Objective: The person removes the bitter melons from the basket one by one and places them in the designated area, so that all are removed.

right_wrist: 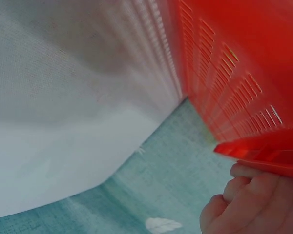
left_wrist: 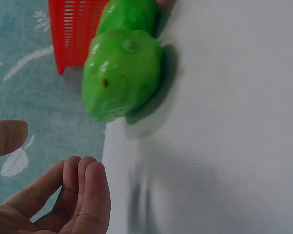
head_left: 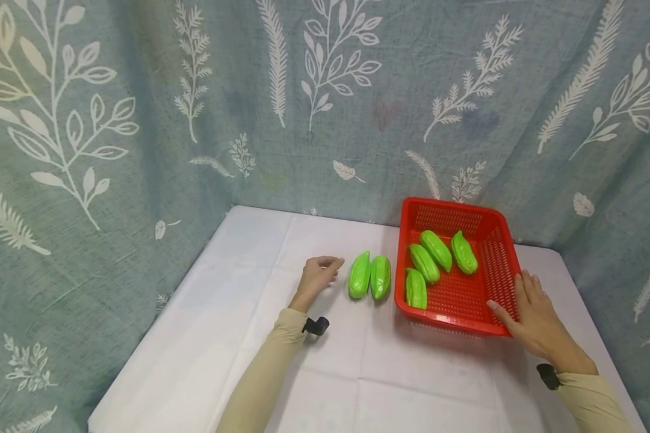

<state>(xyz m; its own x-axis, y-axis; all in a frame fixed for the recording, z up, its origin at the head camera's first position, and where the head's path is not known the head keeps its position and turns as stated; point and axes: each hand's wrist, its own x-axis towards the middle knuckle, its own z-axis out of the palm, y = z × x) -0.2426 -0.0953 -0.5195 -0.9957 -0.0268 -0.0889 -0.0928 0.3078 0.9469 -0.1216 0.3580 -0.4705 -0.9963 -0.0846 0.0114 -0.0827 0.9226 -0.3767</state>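
In the head view my left hand [head_left: 317, 278] hovers just left of two bright green ridged gourds, an outer gourd [head_left: 360, 275] and an inner gourd [head_left: 381, 278], lying side by side on the white cloth. Its fingers are loosely bent, and the left wrist view shows a gap between thumb and fingers with nothing in it. My right hand [head_left: 541, 319] holds the near right corner of a red plastic basket [head_left: 455, 322]. The thumb reaches over the rim while the fingers lie along the outer side. Several gourds [head_left: 425, 263] rest inside, mostly toward the left.
A white cloth [head_left: 325, 385] covers the table. Behind it and at both sides hang grey-green curtains [head_left: 346, 138] with white leaf prints. The basket stands near the table's back edge, right of the two loose gourds.
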